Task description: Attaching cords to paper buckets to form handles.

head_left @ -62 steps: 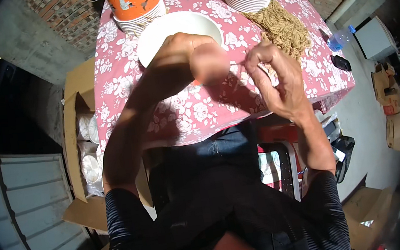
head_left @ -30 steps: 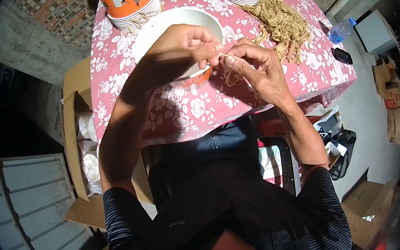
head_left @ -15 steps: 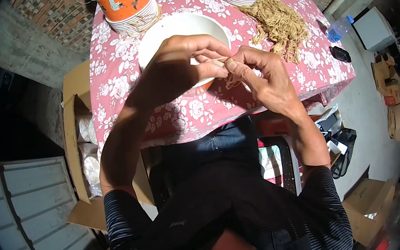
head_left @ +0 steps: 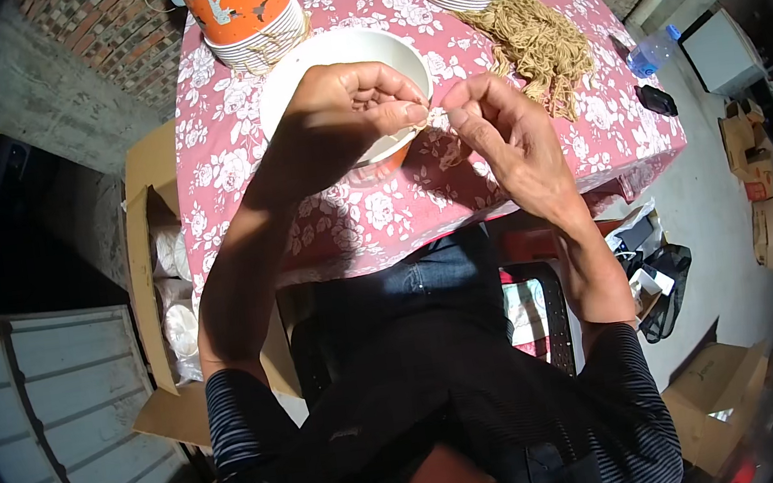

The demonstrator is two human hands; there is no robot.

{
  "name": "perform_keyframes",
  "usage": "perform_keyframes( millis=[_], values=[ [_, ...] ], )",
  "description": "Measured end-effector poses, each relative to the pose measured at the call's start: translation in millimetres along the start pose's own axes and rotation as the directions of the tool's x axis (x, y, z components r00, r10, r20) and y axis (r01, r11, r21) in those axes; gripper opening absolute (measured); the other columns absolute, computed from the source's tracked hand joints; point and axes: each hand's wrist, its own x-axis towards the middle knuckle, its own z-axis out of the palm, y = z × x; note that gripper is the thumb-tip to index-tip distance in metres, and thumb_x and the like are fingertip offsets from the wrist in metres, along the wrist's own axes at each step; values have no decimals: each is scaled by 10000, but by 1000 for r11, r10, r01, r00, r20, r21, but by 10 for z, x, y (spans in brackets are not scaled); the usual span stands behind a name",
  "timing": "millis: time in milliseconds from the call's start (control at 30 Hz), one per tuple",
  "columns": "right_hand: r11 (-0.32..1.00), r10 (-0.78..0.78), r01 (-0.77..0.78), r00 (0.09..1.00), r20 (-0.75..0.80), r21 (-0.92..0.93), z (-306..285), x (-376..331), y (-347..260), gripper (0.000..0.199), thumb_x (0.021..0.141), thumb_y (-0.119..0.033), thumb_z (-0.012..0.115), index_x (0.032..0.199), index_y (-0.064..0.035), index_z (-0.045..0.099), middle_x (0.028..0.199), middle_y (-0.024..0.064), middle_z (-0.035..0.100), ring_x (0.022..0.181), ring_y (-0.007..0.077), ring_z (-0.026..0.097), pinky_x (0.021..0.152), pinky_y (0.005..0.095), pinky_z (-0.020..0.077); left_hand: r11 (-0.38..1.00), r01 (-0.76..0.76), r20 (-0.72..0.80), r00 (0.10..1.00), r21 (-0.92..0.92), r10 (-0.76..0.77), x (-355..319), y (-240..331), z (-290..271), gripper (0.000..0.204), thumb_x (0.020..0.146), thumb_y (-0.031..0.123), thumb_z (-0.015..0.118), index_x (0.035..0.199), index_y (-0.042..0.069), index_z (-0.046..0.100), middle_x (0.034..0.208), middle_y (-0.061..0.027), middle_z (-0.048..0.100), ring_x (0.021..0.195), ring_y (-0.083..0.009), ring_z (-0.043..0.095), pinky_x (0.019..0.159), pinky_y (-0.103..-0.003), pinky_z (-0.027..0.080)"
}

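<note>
No words, labels or numbers could be read. A small pale mark stood on the front of the dark shirt (head_left: 377, 402), too small to make out. Faint dark marking showed on the open carton (head_left: 703, 379) at lower right, its characters unclear. The small carton (head_left: 760, 187) with reddish print, at the far right, was likewise too small to read. On the orange cup (head_left: 240, 10), the visible print was pictures, a pale animal among them.

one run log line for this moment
left hand: pinching thin cord | right hand: pinching thin cord | nearby: white-lined tub, tan cord pile
</note>
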Motion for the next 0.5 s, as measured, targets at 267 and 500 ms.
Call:
perform_keyframes(
  millis=[267,500],
  values=[
    [998,61,-61,998,7,-28,67,25,-38,179,965,-146,778,985,31,772,842,4,728,715,23,574,615,214,455,994,-3,33,999,-110,7,-16,-67,4,276,957,154,720,1151,-33,660,911,-85,724,820,-116,680,720,-249,536],
    [994,111,-111,994,-9,-9,89,11,-6,142,968,-107,745,983,34,752,815,-21,701,693,6,543,588,198,425,937,-257,-128,948,235,292,-143,-89,142,149,945,127,707,1023,0,698,862,-73,730,776,-123,687,702,-284,544]
  ],
)
